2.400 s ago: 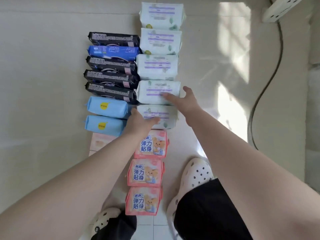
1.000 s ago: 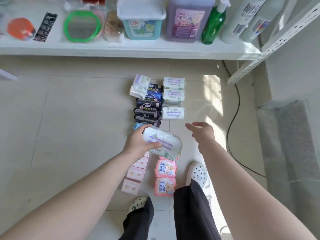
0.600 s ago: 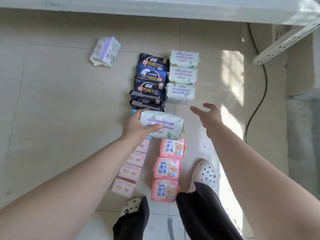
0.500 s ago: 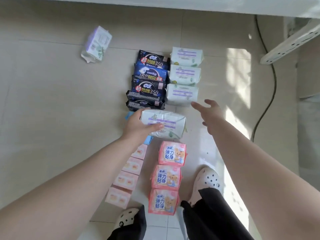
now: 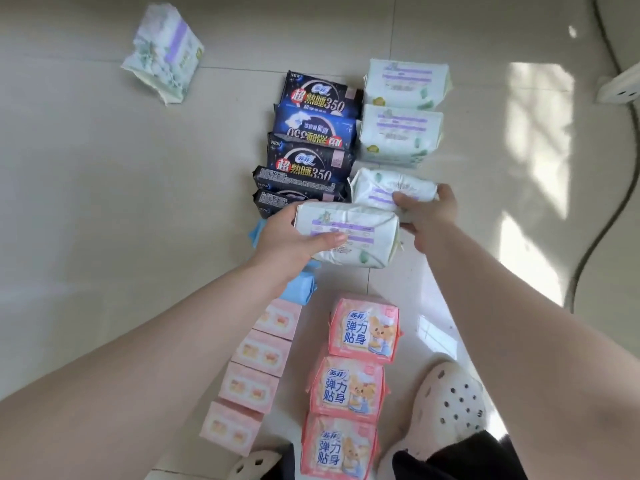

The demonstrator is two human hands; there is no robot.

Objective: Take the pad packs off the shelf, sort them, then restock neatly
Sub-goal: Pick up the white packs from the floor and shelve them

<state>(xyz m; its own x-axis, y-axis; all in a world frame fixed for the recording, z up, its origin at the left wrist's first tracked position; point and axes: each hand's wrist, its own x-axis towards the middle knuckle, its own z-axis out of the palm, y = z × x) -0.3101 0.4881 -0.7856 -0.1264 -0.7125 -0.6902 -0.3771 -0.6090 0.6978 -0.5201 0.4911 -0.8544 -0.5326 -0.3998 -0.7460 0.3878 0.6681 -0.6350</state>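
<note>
The left hand (image 5: 294,237) grips a white pack with purple stripes (image 5: 346,237), thumb across its top face and fingers curled around its left end, holding it above the floor (image 5: 104,202) between the rows. The right hand (image 5: 426,220) grasps a second white pack (image 5: 391,188), fingers wrapped over its near right end; this pack is tilted, and whether it rests on the floor cannot be told. Beyond it two more white packs (image 5: 405,109) lie in a column, touching each other. Just left of that column sit five dark blue packs (image 5: 311,133), pressed edge to edge. Light blue packs (image 5: 301,289) show partly under the left forearm. Nearer the person, three pink packs with a bear picture (image 5: 356,386) form a column, with four pale pink boxes (image 5: 252,372) beside them on the left. One white pack (image 5: 166,53) lies alone, well apart, toward the far left of the floor. A pale perforated shoe (image 5: 446,407) stands right of the pink packs, and a dark cable (image 5: 595,254) runs along the right side.
</note>
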